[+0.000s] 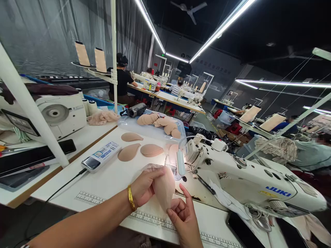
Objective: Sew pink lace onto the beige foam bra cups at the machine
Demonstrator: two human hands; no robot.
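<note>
In front of the sewing machine (248,175), my hands hold up a beige bra cup (165,189) with a seam down its middle. My left hand (146,186), with a gold bangle at the wrist, grips its upper left side, the thumb lying over the fabric. A sheer, lacy edge (151,166) shows behind that thumb. Thumb and fingers of my right hand (184,215) pinch the cup's lower tip, with the index finger raised. Teardrop-shaped beige pads (128,152) lie on the white table beyond, some in a small stack (151,150).
A lit lamp (180,162) hangs by the needle area. Black tweezers (206,183) and a white cloth (229,199) lie by the machine. A corded white device (100,156) is at left. Behind it sits a clear tray (155,130) with more pads. Phones (243,229) lie front right.
</note>
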